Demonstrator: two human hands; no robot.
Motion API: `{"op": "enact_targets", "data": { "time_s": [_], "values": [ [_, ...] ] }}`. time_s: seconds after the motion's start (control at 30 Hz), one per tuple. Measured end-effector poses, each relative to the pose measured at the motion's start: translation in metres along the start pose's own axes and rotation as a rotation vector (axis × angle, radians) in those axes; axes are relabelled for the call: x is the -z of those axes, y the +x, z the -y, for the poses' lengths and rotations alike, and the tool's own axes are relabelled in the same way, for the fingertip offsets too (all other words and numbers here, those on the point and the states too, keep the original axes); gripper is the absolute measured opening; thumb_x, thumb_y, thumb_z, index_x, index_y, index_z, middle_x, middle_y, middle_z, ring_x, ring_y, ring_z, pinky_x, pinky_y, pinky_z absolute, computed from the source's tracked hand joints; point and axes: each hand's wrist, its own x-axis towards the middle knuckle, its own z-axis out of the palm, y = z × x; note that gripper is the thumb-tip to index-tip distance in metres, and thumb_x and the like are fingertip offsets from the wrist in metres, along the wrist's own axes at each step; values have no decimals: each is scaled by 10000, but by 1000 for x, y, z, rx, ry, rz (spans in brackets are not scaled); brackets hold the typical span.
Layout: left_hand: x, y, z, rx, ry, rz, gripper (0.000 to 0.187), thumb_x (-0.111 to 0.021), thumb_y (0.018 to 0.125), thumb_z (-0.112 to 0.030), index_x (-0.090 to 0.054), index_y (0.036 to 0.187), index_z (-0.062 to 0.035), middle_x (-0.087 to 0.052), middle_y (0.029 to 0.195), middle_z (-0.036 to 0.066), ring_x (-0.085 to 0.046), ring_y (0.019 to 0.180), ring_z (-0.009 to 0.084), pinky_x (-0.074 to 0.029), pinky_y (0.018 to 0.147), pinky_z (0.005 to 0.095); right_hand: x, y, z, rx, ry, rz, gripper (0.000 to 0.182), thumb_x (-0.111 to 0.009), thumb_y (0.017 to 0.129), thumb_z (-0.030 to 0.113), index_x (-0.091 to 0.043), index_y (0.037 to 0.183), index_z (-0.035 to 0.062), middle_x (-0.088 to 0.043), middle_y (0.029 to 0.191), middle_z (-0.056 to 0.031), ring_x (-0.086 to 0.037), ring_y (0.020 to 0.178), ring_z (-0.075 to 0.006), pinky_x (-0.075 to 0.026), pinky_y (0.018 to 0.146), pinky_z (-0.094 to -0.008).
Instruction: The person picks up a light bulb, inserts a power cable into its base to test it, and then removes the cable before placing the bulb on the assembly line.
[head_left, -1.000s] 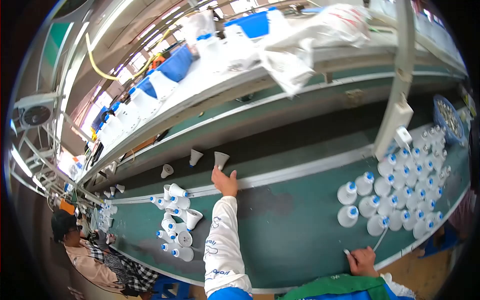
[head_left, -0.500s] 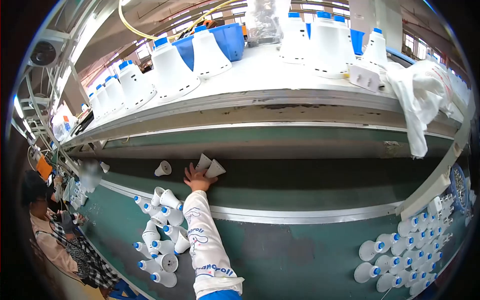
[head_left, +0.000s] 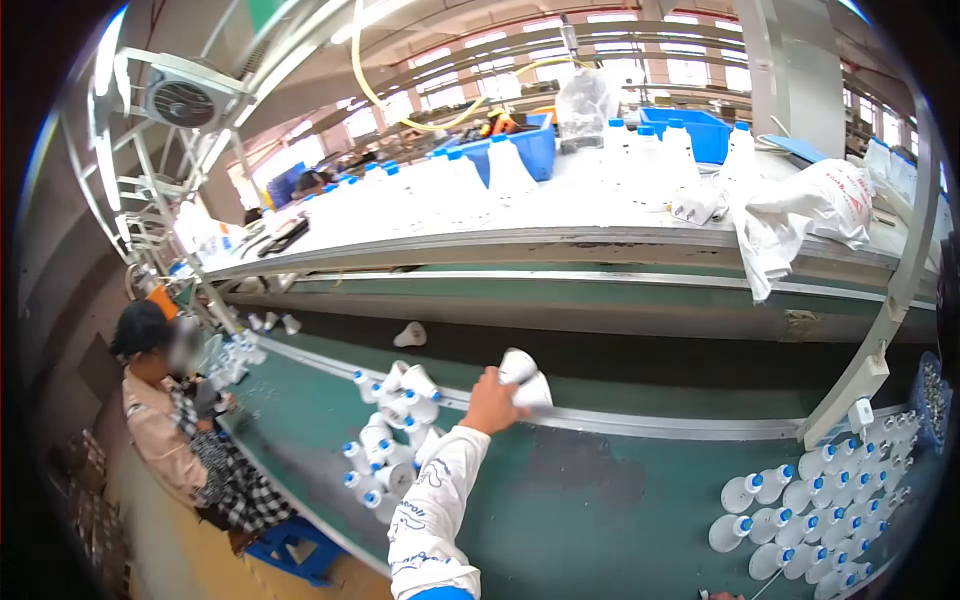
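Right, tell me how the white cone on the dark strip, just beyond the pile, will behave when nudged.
The white cone likely rolls in a curve, being tapered and on its side. It looks stiff, with a smooth outline. It is probably light: the left hand holds two similar cones together.

Worktop point(head_left: 590, 510): housing pile point(head_left: 376, 438) left, housing rows point(head_left: 799, 496) right.
Left hand point(head_left: 492, 402): two housings point(head_left: 516, 366), right of pile.
Shelf point(head_left: 480, 249): behind worktop.

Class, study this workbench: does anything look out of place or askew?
Yes. At picture left, the pile of white cones lies jumbled, unlike the orderly group of cones at right. A white bag also droops untidily over the shelf's front edge.
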Motion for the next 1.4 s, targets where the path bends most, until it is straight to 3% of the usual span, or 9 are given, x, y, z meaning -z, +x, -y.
{"op": "enact_targets", "data": {
  "time_s": [0.2, 0.27, 0.37, 0.5, 0.73, 0.83, 1.1, 1.27, 1.4],
  "values": [
    [78, -70, -76, -161, 643, 609, 402, -768, 573, -330, -740, 918, -125, -579, 1000, 99, -566, 915, 258, -444, 734, 369, 35, 16, 31, -68, 143, -51, 185, -601, 870, 263, -626, 856, 81, -632, 784, -152, -597, 723, -384, -447, 767, -517],
    [78, -88, -98, -185, 800, 701, 462, -771, 585, -327, -725, 1004, -140, -582, 1055, 96, -563, 977, 258, -421, 757, 374, -9, 5, 1, -51, 247, -201, 118, -668, 740, 139, -558, 725, 100, -536, 593, -66, -519, 576, -316, -384, 712, -466],
    [67, -103, -122, -199, 734, 825, 488, -799, 587, -354, -715, 1022, -149, -587, 1073, 72, -529, 1036, 250, -393, 826, 400, 12, 10, 16, 11, 274, -200, 130, -635, 780, 143, -535, 717, 90, -538, 620, -83, -516, 595, -327, -355, 630, -445],
    [80, -113, -141, -321, 825, 543, 567, -790, 548, -523, -736, 953, -130, -560, 1184, 67, -418, 1180, 277, -254, 978, 594, 32, 15, 23, 52, 300, -189, 132, -641, 802, 149, -551, 733, 81, -565, 653, -95, -533, 605, -316, -358, 597, -420],
    [95, -135, -258, -326, -101, 565, 381, -777, 672, -307, -686, 982, -104, -646, 917, 104, -627, 861, 322, -468, 790, 398, 27, 12, 19, 77, 399, -284, 130, -654, 816, 176, -581, 768, 80, -577, 657, -67, -563, 609, -280, -378, 585, -390],
    [69, -150, -297, -497, -134, 505, 380, -763, 697, -272, -650, 1016, -99, -638, 902, 117, -637, 775, 348, -492, 644, 438, 34, 11, 25, 61, 499, -325, 140, -657, 823, 199, -590, 782, 83, -590, 674, -67, -567, 606, -265, -380, 582, -371],
    [55, -158, -346, -312, 44, 641, 481, -696, 748, -447, -628, 1033, -66, -644, 991, 111, -639, 814, 325, -485, 645, 416, 49, 23, 36, -83, 693, -323, 177, -653, 834, 223, -605, 759, 70, -603, 648, -97, -582, 611, -322, -430, 560, -432],
    [55, -164, -329, -511, -710, 572, 379, -671, 804, -145, -609, 1174, -88, -570, 1252, 115, -596, 1078, 287, -500, 851, 392, 42, 23, 38, -100, 657, -297, 184, -644, 839, 221, -594, 750, 68, -614, 663, -92, -578, 601, -325, -427, 563, -424],
    [26, -172, -325, -557, -823, 550, 426, -647, 785, -3, -608, 1197, -104, -593, 1228, 121, -591, 1108, 275, -485, 915, 363, 30, 23, 39, -111, 645, -276, 145, -655, 846, 215, -615, 800, 84, -623, 684, -50, -560, 588, -251, -397, 607, -363]
  ]
}}
